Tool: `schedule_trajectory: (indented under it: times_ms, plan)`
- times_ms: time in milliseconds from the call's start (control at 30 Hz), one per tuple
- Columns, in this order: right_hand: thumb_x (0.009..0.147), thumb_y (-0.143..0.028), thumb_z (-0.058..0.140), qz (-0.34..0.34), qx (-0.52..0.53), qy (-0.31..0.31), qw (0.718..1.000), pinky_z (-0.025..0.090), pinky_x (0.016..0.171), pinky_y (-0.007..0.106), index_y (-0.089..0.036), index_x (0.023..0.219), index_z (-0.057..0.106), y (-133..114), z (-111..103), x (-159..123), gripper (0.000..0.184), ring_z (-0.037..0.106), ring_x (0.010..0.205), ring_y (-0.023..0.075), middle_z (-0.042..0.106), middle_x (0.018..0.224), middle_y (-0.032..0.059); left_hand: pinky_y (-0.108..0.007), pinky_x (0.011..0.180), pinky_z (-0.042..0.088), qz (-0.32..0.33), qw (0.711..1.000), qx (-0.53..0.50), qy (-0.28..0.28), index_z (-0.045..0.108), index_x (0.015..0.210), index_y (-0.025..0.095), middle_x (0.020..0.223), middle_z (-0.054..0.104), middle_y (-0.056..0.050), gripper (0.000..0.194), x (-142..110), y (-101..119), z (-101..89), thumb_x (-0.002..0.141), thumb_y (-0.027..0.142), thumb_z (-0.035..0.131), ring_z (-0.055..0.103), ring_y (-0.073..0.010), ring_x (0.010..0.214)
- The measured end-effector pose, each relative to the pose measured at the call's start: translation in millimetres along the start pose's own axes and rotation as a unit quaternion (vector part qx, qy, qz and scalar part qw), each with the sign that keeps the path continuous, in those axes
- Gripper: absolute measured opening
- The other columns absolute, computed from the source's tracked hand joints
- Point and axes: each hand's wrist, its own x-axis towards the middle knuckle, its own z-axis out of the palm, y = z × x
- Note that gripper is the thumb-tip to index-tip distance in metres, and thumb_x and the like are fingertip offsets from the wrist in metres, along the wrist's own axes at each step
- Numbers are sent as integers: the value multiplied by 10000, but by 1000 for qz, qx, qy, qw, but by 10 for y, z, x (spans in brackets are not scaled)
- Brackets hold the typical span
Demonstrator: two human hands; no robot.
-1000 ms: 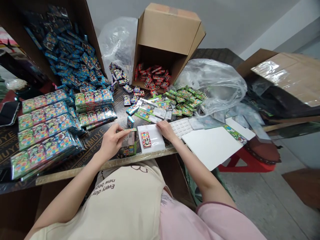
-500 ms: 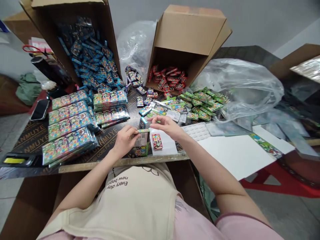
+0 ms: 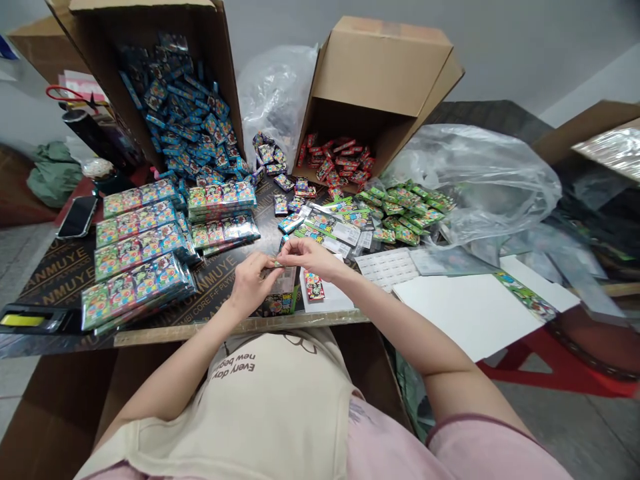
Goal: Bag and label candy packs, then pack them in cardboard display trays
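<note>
My left hand (image 3: 253, 280) and my right hand (image 3: 309, 255) meet above the table's front edge, both pinching the top of a clear pack of small colourful boxes (image 3: 280, 297) that stands there. Just to its right a single red box (image 3: 314, 285) lies on a white sheet (image 3: 327, 299). A small blue box (image 3: 284, 241) stands behind my hands.
Finished wrapped packs (image 3: 135, 260) are stacked at the left. Tipped cardboard boxes spill blue boxes (image 3: 185, 133) and red boxes (image 3: 340, 160); green boxes (image 3: 405, 207) lie by a clear plastic bag (image 3: 480, 180). White boards (image 3: 465, 307) overhang the right edge. A phone (image 3: 77, 217) lies far left.
My right hand left the white sheet and came over to the pack that my left hand holds; both now pinch its top. The camera view swung left.
</note>
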Motion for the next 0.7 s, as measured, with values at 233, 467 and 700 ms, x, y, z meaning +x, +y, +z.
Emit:
schedule_trajectory:
  times_ms: [233,467,700]
  plan:
    - [723,-346,685,-12,34,78,996,422,582,234,-228,905,487,133,-58,28,293,564,575,117,606,623,-66,-255,690,484,65,997,40,-11,662,979,190,803,592,-33,143,-67,-23,28,909,211,539,590,-143,757]
    - [819,-205,602,55,-441,233,865,422,845,341,-157,898,663,683,-905,-27,111,579,932,220,650,944,93,-407,852,516,17,981,193,-10,663,1109,185,963,643,-112,255,-100,-141,-282,881,195,549,630,-238,928]
    - [731,-194,718,111,-497,157,846,396,792,302,-165,829,691,1180,-883,-137,106,558,957,241,654,905,85,-702,1105,8,61,878,254,-400,376,1434,242,1514,367,-163,863,-170,-349,-69,667,151,761,248,-378,1429]
